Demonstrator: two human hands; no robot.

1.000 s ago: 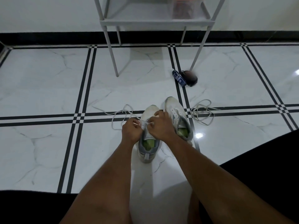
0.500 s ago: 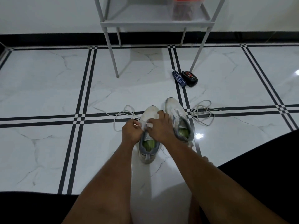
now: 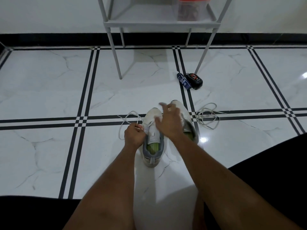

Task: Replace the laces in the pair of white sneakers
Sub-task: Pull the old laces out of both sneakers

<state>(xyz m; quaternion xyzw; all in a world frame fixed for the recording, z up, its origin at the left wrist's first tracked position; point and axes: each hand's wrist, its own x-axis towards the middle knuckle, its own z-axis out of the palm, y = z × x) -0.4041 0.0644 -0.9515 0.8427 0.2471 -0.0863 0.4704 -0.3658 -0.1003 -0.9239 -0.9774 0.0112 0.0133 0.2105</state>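
Two white sneakers with green insoles stand side by side on the tiled floor, toes pointing away. The left sneaker (image 3: 152,146) is between my hands. My left hand (image 3: 133,135) grips its left eyelet edge where a white lace (image 3: 127,120) trails off to the left. My right hand (image 3: 168,120) hovers over the toe area, pinching a lace end with fingers raised. The right sneaker (image 3: 188,125) is partly hidden behind my right hand. A second loose white lace (image 3: 207,116) lies coiled on the floor to the right.
A grey metal rack (image 3: 159,24) stands at the back, holding a clear container with a red lid (image 3: 191,9). A small blue packet (image 3: 183,81) and a black tin (image 3: 194,80) lie by its right leg. My legs frame the bottom of the view.
My right hand has lifted off the left sneaker's tongue and moved up and away toward the toe, drawing the lace. My left hand stays at the sneaker's left side.
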